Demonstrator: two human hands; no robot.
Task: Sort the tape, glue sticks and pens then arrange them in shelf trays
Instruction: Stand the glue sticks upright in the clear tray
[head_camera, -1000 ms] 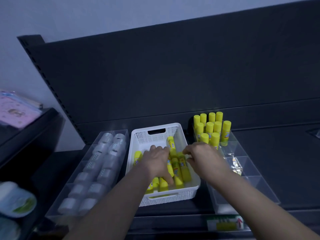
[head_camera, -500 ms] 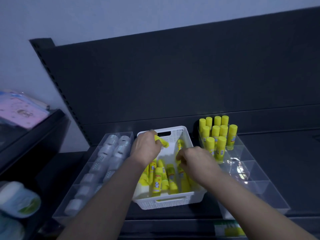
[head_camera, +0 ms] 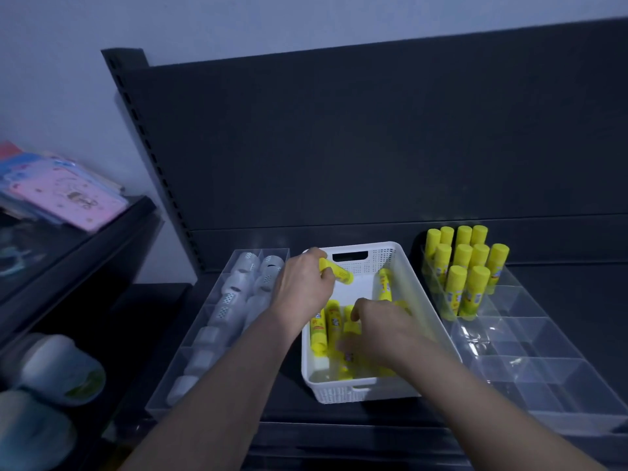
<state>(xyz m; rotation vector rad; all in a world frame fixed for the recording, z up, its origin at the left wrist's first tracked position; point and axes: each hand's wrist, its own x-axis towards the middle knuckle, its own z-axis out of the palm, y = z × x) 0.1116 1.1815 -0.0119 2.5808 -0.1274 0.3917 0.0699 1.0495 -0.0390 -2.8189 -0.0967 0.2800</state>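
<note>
- The step in hand is the glue-stick sort: loose sticks are being taken out of the white basket (head_camera: 360,390), which sits on the shelf between two clear trays.
- The left hand (head_camera: 302,288) is up at the far left corner of the basket, fingers closed round one yellow glue stick (head_camera: 338,271) — the stick pokes out sideways towards the basket's middle, clear of the pile.
- The right hand (head_camera: 380,329) is down inside the basket, curled over the loose glue sticks (head_camera: 326,329) that lie flat at its near end. It looks to be gathering one or more, but the fingers are hidden and blurred, so whether it has a firm grip I cannot tell.
- Right of the basket, the divided tray (head_camera: 543,379) has standing glue sticks (head_camera: 465,266) packed upright in its far compartments; the nearer compartments are bare.
- Left of the basket, the other tray (head_camera: 204,321) holds two rows of pale tape rolls (head_camera: 238,285), seemingly done.
- The next move, as I judge it, calls for carrying the held stick across the basket to the right tray, turning it upright and setting it cap-up beside the standing group without knocking them over.
</note>
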